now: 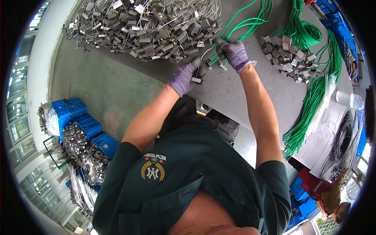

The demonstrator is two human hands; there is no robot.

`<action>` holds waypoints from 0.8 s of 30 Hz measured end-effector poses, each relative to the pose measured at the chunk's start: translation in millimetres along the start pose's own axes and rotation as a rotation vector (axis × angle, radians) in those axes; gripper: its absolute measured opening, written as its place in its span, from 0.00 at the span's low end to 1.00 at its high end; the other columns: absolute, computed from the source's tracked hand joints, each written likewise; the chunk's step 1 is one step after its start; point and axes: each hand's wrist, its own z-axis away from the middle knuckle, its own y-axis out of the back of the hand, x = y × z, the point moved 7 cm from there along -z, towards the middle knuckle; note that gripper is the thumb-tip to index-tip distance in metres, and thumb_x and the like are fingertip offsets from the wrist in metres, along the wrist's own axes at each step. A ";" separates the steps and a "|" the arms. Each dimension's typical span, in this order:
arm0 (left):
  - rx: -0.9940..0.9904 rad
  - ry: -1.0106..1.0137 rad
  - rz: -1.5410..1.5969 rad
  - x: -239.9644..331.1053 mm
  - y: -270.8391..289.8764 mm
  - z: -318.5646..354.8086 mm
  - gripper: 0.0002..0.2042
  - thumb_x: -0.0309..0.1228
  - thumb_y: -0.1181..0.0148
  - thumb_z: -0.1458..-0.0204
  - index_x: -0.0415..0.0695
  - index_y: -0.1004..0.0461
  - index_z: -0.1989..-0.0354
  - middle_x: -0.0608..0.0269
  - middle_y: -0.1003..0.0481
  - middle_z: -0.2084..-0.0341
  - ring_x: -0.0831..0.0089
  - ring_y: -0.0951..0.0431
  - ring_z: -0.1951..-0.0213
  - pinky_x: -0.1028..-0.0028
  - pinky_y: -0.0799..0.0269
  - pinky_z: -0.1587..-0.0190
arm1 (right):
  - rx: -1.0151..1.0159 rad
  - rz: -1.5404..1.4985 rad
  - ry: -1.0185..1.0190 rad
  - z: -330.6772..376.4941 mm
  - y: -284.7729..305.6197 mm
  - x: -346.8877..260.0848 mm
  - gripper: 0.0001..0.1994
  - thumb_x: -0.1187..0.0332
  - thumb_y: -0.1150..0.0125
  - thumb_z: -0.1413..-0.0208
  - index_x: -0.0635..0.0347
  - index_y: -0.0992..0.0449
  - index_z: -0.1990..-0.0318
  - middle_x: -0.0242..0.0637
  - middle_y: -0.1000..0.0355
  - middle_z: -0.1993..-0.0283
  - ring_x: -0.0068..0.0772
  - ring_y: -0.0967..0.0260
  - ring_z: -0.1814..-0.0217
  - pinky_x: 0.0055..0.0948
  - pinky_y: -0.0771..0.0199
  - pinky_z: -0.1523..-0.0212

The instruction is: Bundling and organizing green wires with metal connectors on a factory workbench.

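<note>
Mid-assembly atm: my left hand (pixel 184 77) is pinching a small metal clip (pixel 196 80) in a closed grip, right hand (pixel 234 53) is clenching green wires (pixel 239 24) over the bench (pixel 231 92), so imo next I'm needing to line up wire w/ clip.

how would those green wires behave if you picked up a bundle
The green wires would probably flop and drape, since they curve loosely over the table. Held by the right hand, they likely tangle, lying in looped bunches. They are probably light.
</note>
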 end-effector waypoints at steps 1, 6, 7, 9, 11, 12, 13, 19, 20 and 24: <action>-0.014 -0.064 -0.096 3.6 1.9 -4.8 0.10 0.35 0.46 0.49 0.47 0.31 0.61 0.66 0.30 0.84 0.76 0.30 0.85 0.76 0.35 0.84 | 0.034 0.002 -0.023 1.0 2.5 0.7 0.11 0.65 0.46 0.48 0.67 0.27 0.67 0.29 0.37 0.85 0.20 0.42 0.87 0.19 0.43 0.85; 0.016 -0.001 -0.778 15.1 8.5 -15.2 0.09 0.32 0.50 0.48 0.41 0.29 0.63 0.66 0.30 0.84 0.78 0.33 0.89 0.79 0.39 0.90 | 0.001 0.026 -0.104 10.1 -6.3 17.6 0.09 0.66 0.45 0.49 0.65 0.27 0.69 0.30 0.38 0.87 0.20 0.43 0.89 0.20 0.46 0.87; 0.079 -0.083 -0.660 19.7 9.5 -17.6 0.09 0.33 0.50 0.48 0.42 0.29 0.63 0.66 0.30 0.83 0.78 0.33 0.88 0.79 0.39 0.88 | 0.014 0.004 -0.110 9.1 -6.5 21.0 0.09 0.67 0.44 0.50 0.65 0.27 0.70 0.30 0.38 0.87 0.20 0.44 0.90 0.20 0.47 0.89; 0.220 -0.206 -0.483 25.7 11.9 -23.9 0.10 0.35 0.50 0.48 0.42 0.29 0.62 0.67 0.29 0.80 0.81 0.31 0.82 0.79 0.35 0.81 | 0.025 -0.013 -0.110 9.5 -8.1 30.1 0.09 0.66 0.42 0.51 0.64 0.28 0.74 0.32 0.37 0.87 0.21 0.43 0.90 0.21 0.45 0.89; 0.293 -0.316 -0.550 29.4 1.0 -33.0 0.11 0.36 0.50 0.47 0.43 0.29 0.62 0.68 0.29 0.80 0.81 0.32 0.80 0.79 0.35 0.78 | 0.037 -0.082 -0.098 15.5 -17.6 35.7 0.12 0.65 0.40 0.52 0.64 0.29 0.80 0.33 0.36 0.88 0.23 0.42 0.91 0.23 0.45 0.91; 0.381 -0.432 -0.615 38.7 -0.9 -30.7 0.11 0.36 0.50 0.47 0.43 0.30 0.62 0.69 0.29 0.79 0.81 0.32 0.78 0.78 0.34 0.75 | 0.036 -0.079 -0.097 21.3 -27.4 35.7 0.12 0.65 0.40 0.52 0.64 0.29 0.80 0.33 0.36 0.88 0.23 0.42 0.91 0.23 0.45 0.91; 0.353 -0.471 -0.551 28.1 16.1 -52.9 0.12 0.39 0.51 0.46 0.43 0.30 0.65 0.69 0.30 0.80 0.79 0.33 0.77 0.76 0.35 0.72 | 0.030 -0.095 -0.130 26.4 -36.6 37.4 0.11 0.66 0.42 0.52 0.63 0.30 0.79 0.32 0.37 0.88 0.23 0.43 0.92 0.22 0.46 0.91; 0.434 -0.739 -1.020 34.0 -36.7 -61.8 0.17 0.45 0.54 0.46 0.42 0.33 0.63 0.50 0.29 0.73 0.57 0.29 0.70 0.63 0.34 0.64 | 0.019 0.292 -0.183 16.8 -2.1 24.0 0.10 0.65 0.47 0.48 0.63 0.27 0.72 0.39 0.34 0.86 0.30 0.37 0.88 0.28 0.38 0.86; 0.385 -0.764 -1.099 32.1 -45.5 -66.7 0.17 0.45 0.54 0.46 0.42 0.33 0.61 0.47 0.29 0.70 0.53 0.29 0.67 0.61 0.34 0.63 | 0.026 0.296 -0.168 8.7 12.2 28.8 0.10 0.65 0.47 0.48 0.63 0.27 0.72 0.39 0.34 0.86 0.30 0.37 0.88 0.28 0.38 0.86; 0.158 -0.868 -1.427 23.8 -69.6 -47.0 0.18 0.40 0.49 0.49 0.41 0.36 0.56 0.49 0.30 0.64 0.52 0.30 0.59 0.63 0.34 0.57 | 0.241 0.936 0.278 8.8 63.8 3.5 0.10 0.74 0.53 0.55 0.59 0.27 0.65 0.48 0.30 0.73 0.45 0.31 0.71 0.35 0.31 0.67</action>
